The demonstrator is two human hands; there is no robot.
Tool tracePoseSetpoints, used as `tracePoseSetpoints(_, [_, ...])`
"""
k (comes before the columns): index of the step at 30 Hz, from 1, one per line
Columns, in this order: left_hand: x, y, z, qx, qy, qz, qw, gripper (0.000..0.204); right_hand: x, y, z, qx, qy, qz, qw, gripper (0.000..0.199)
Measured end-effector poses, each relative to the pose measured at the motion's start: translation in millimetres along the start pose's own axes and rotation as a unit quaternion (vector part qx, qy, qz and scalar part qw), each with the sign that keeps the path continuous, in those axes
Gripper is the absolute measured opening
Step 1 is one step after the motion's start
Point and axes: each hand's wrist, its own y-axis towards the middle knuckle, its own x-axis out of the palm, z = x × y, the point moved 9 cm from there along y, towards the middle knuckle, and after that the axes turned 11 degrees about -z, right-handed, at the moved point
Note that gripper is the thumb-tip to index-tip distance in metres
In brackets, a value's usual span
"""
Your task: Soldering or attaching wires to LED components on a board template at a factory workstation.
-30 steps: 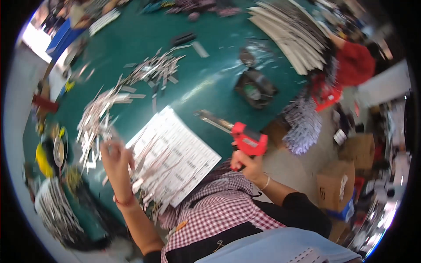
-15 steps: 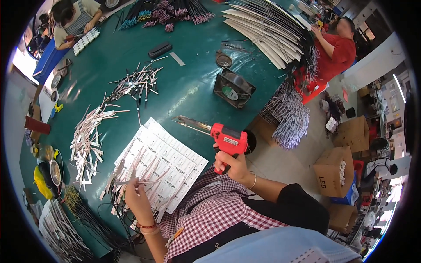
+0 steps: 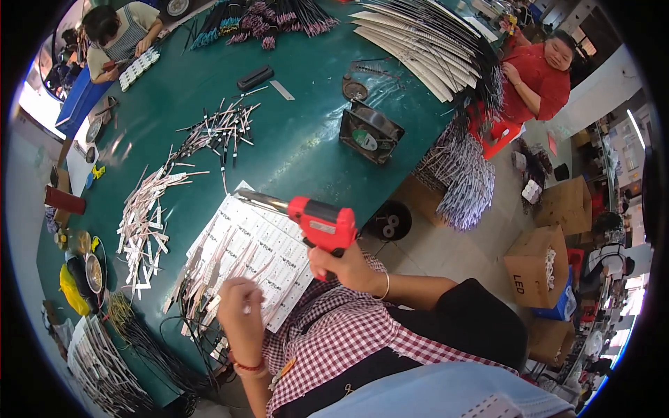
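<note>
My right hand (image 3: pixel 350 268) is wrapped round the grip of a red and black soldering gun (image 3: pixel 322 221). Its long metal tip points left, over the far corner of the white circuit board sheets (image 3: pixel 284 244). My left hand (image 3: pixel 240 311) hovers at the near side of these sheets, fingers curled in and slightly blurred; whatever they may pinch is too small to make out. Thin pinkish wires (image 3: pixel 209 263) lie across the left part of the sheets, close to that hand. Left of the sheets, a loose pile of short white-ended wires (image 3: pixel 143 223) is spread over the green table.
A boxed fan (image 3: pixel 371 132) stands beyond the sheets, near a black case (image 3: pixel 255 77) and a small ruler (image 3: pixel 282 90). Bundled black cables (image 3: pixel 150 348) lie at the near left. Two people sit across the table. Cardboard boxes (image 3: pixel 536 268) stand on the floor at right.
My right hand has brought the soldering gun left, over the sheets. My left hand has moved slightly right and nearer, away from the wires it was fingering. The person in red has turned.
</note>
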Motion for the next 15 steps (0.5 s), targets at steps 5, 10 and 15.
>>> tracePoseSetpoints(5, [41.3, 4.4, 23.1, -0.034, -0.171, -0.126, 0.977, 0.012, 29.9, 4.8, -8.7, 0.019, -0.078, -0.026, 0.996, 0.008])
tracePoseSetpoints(10, [51.2, -5.2, 11.5, -0.138, -0.179, -0.192, 0.955, 0.005, 22.3, -4.8, 3.0, 0.032, -0.049, -0.021, 0.998, 0.019])
tracePoseSetpoints(15, [46.1, -11.2, 17.8, -0.075, -0.18, -0.087, 0.977, 0.005, 24.8, -22.1, 19.0, 0.061, -0.043, 0.009, 0.997, 0.01])
